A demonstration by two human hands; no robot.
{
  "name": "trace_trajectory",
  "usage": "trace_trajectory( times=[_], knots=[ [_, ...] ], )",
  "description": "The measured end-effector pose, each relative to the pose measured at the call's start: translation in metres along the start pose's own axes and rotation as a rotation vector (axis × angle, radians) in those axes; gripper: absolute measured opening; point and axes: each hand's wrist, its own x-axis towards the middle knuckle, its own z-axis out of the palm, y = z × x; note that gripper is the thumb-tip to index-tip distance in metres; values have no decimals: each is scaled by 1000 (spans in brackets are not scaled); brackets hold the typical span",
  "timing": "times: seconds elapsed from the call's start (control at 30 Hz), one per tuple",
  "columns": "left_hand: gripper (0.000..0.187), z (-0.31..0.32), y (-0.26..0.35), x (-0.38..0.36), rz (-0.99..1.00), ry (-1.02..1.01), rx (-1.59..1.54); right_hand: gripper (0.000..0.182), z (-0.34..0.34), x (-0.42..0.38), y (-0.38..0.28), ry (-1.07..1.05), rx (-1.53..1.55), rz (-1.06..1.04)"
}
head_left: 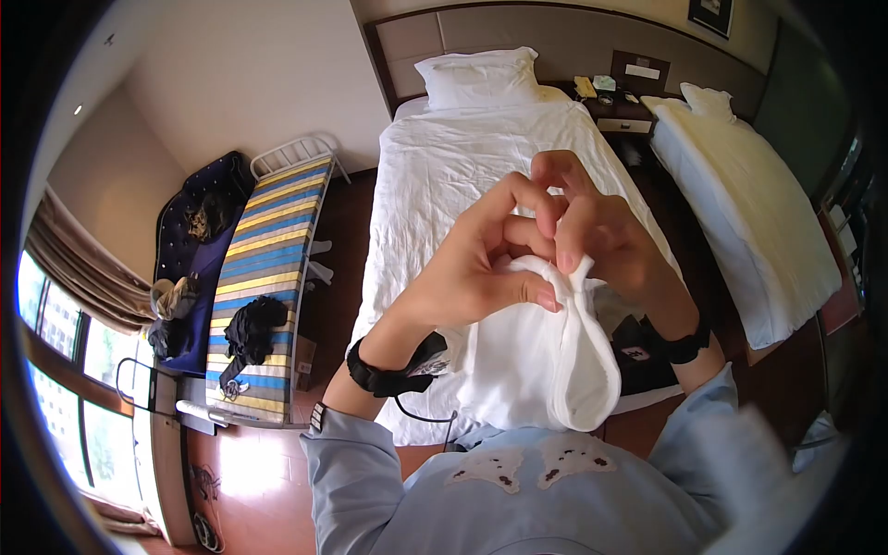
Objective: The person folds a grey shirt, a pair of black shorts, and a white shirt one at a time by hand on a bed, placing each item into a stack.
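Observation:
A soft white cloth [518, 356] with a thick folded edge hangs in front of my chest, its lower part drooping in a rounded loop. My left hand [486, 264] is closed on its upper edge, thumb lying along the front and fingers curled behind. Close against it, my right hand [601, 227] pinches the cloth's top corner between bent fingers. Both hands are together above the foot of the bed, with the fingertips nearly meeting. A black band with a small device sits on each wrist.
A large bed [407, 203] with white bedding and a pillow [481, 79] lies ahead. At right stands a second white bed [731, 203], with a nightstand [624, 113] between them. On the left are a striped folding cot [264, 245] holding black clothing [252, 328], and a dark sofa [190, 319].

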Motion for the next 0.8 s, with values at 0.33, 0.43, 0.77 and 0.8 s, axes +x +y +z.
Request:
trace_trajectory(
  times=[0.33,0.43,0.77,0.8],
  knots=[
    [29,-3,-15,0,74,68,26,11,-4,-6,14,27,-100,-81],
    [22,-5,-19,3,172,29,14,11,-2,-6,13,74,-72,-94],
    [15,-4,-26,4,61,166,372,5,-12,-7,1,113,-276,27],
    [16,-5,-26,4,46,246,422,19,-16,-9,3,189,-258,101]
  ],
)
